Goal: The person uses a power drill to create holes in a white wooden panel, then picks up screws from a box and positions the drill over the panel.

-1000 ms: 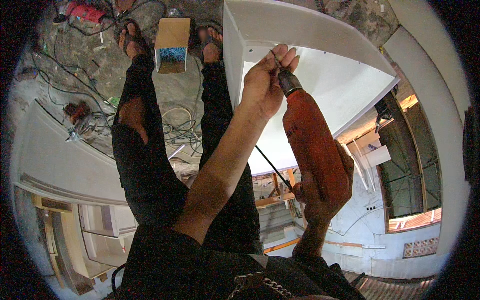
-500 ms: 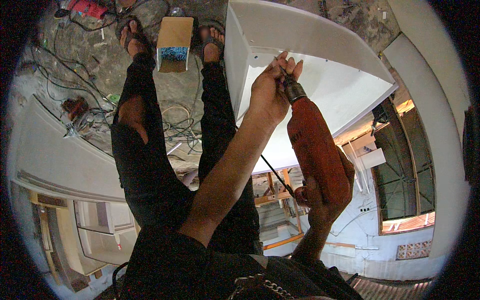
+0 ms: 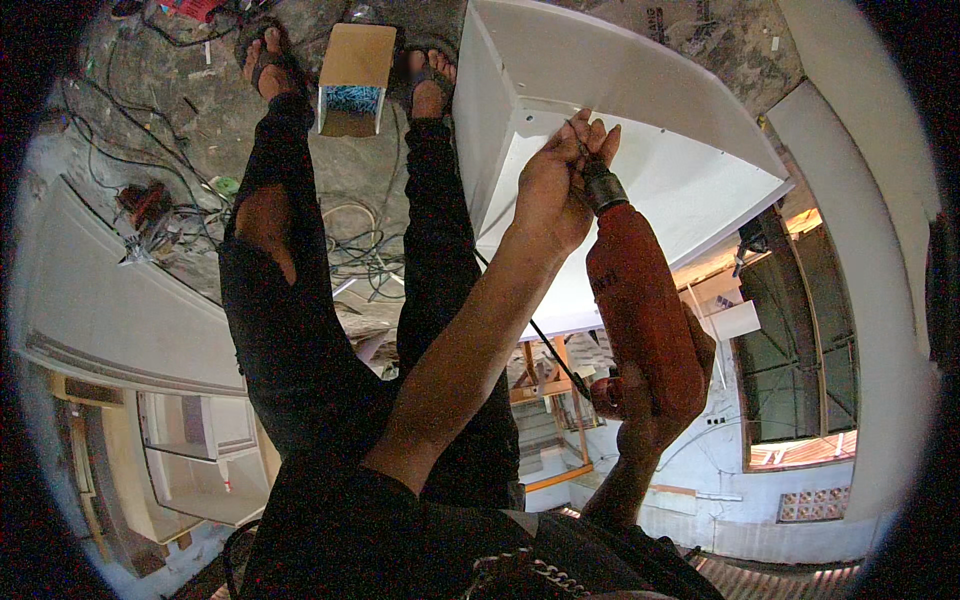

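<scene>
Gripping a red, barrel-bodied power drill (image 3: 640, 290) in the right hand (image 3: 645, 425), over a white, angular panelled unit (image 3: 700, 180). Closing the left hand (image 3: 555, 195) around the slim dark bit (image 3: 578, 143) just ahead of the grey metal chuck (image 3: 604, 187); cannot tell whether touching the panel. Straddling an open, brown-flapped cardboard box (image 3: 357, 58) of small blue pieces (image 3: 352, 98) and thin tangled cables (image 3: 360, 245) on grey concrete floor (image 3: 200, 140).

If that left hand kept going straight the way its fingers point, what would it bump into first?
Probably the greyish side panel of the white furniture piece, just ahead of the left hand; depth is unclear, so it may already be touching.
</scene>
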Demonstrator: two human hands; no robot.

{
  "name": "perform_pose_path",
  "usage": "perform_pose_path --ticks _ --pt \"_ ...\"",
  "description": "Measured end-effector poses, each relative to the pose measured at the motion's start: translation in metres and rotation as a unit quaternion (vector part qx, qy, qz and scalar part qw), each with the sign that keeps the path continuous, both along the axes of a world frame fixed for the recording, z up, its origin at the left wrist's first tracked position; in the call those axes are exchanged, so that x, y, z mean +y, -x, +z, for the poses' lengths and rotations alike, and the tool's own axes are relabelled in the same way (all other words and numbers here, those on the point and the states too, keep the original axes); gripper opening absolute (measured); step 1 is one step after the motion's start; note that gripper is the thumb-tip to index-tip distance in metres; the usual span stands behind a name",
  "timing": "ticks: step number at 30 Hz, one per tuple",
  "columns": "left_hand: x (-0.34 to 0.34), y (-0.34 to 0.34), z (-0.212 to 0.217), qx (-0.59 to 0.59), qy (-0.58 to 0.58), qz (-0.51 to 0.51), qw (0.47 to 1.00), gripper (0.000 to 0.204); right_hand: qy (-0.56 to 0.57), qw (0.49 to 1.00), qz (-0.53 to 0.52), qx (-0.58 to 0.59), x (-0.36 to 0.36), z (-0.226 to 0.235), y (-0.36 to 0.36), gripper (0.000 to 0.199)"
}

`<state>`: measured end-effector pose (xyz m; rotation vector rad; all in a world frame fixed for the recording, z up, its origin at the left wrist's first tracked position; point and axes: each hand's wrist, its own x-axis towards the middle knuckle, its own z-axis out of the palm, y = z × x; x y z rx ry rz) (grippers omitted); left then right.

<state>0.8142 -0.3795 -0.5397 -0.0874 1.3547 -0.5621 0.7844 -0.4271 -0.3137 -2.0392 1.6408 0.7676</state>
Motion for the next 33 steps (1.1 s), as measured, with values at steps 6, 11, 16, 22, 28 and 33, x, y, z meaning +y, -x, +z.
perform_pose_path --ticks 6,11,16,22,28,33 --pt "0.0 0.001 -0.001 0.007 -0.009 0.004 1.0 0.03 -0.015 0.999 0.018 -0.025 -0.001 0.0 -0.004 0.077" --pt "-0.001 -0.01 0.008 0.029 -0.025 -0.07 0.997 0.027 0.004 0.999 0.009 -0.041 0.001 -0.001 -0.002 0.083" --pt "0.0 -0.003 0.003 -0.015 -0.033 -0.039 0.999 0.026 -0.01 0.999 0.013 -0.045 -0.001 -0.001 -0.006 0.082" --pt "-0.001 -0.005 0.004 0.012 -0.027 -0.043 0.999 0.026 -0.008 0.997 0.013 -0.079 -0.003 -0.002 -0.007 0.081" --pt "-0.001 -0.005 0.004 -0.005 -0.035 -0.034 0.999 0.025 -0.013 0.998 0.015 -0.057 -0.003 0.0 -0.012 0.08" --pt "-0.003 -0.001 0.004 -0.003 -0.043 -0.048 0.998 0.025 -0.027 0.997 -0.063 -0.031 -0.002 0.0 -0.016 0.082"
